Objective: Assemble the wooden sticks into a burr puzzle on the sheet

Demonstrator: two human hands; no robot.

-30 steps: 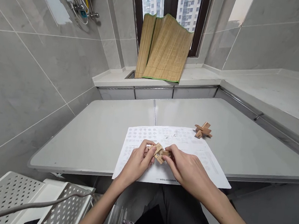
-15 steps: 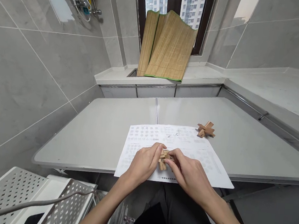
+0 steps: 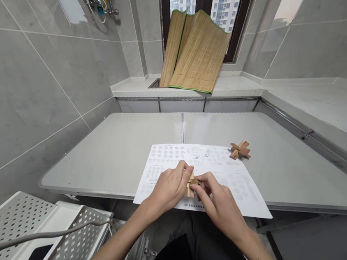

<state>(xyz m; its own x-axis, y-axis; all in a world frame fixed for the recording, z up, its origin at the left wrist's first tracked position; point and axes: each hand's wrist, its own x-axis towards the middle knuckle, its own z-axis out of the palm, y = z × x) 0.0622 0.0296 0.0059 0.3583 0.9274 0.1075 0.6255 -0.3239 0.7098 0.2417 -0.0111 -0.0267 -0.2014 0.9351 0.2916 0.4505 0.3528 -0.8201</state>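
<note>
Between my two hands is a small wooden interlocking puzzle of light wood bars, held above the near part of a printed sheet. My left hand grips its left side, thumb and fingers closed round the upper bars. From the right, my right hand pinches the puzzle between thumb and forefinger. The fingers hide much of the puzzle. Rows of small assembly drawings cover the sheet. A second, darker wooden puzzle, star-shaped, rests at the sheet's far right corner.
A pale folding table with a centre seam carries the sheet. Behind it, a folded bamboo mat leans on the window ledge. White perforated plastic baskets and a grey hose are at lower left.
My left fingers have risen slightly and shifted on the puzzle, and a bar now shows upright by the fingertips. My right hand keeps its pinch. The view has shifted slightly.
</note>
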